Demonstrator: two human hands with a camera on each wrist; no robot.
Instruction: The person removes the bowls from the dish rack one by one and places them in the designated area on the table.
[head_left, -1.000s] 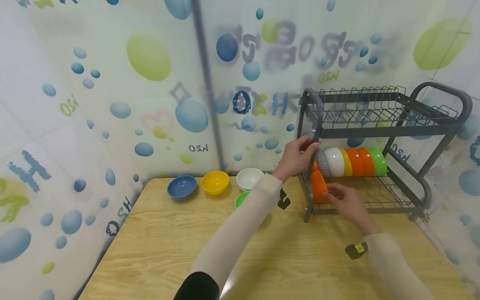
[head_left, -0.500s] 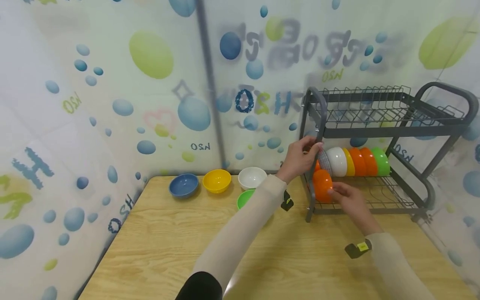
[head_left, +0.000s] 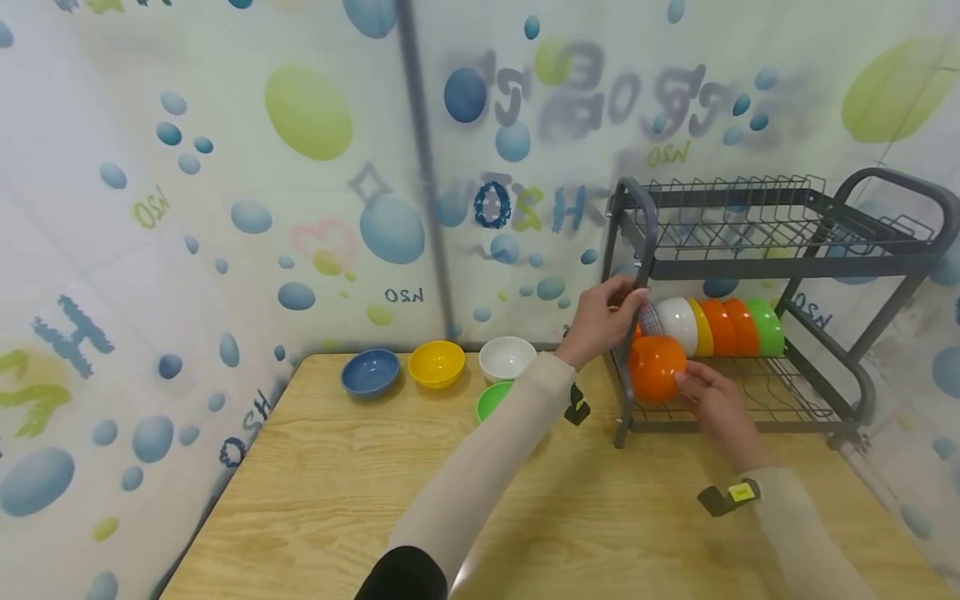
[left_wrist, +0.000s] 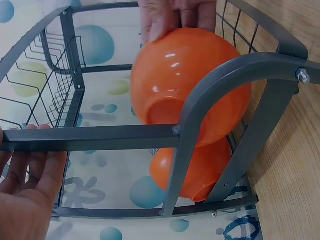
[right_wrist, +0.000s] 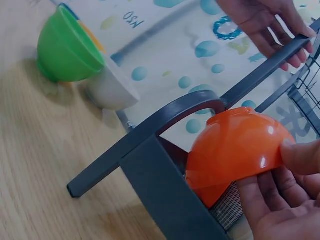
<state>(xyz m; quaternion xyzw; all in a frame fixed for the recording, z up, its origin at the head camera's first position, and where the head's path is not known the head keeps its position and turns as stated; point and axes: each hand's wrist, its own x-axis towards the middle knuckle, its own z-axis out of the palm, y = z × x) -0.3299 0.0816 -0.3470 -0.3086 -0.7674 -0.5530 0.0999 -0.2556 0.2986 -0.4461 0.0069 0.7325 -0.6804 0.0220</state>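
Note:
My right hand (head_left: 720, 408) pinches an orange bowl (head_left: 656, 369) by its rim, thumb on the outer side and fingers under it in the right wrist view (right_wrist: 240, 150). The bowl is tilted on its side at the left end of the lower tier of a grey two-tier dish rack (head_left: 780, 268). My left hand (head_left: 600, 321) grips the rack's left upright, fingers behind the bar in the left wrist view. Another orange bowl (left_wrist: 200, 170) sits just behind the held one. Beyond stand a patterned bowl (head_left: 649, 320), a white bowl (head_left: 678, 323) and several coloured bowls in a row.
On the wooden table (head_left: 337, 483) left of the rack stand a blue bowl (head_left: 371, 372), a yellow bowl (head_left: 437, 364), a white bowl (head_left: 506, 358) and a green bowl (head_left: 491, 400), partly hidden by my left sleeve. A patterned curtain (head_left: 315, 208) hangs behind.
My right hand has moved the orange bowl slightly right and turned it, so more of its outer base faces the head camera. My left hand stays on the rack's upright.

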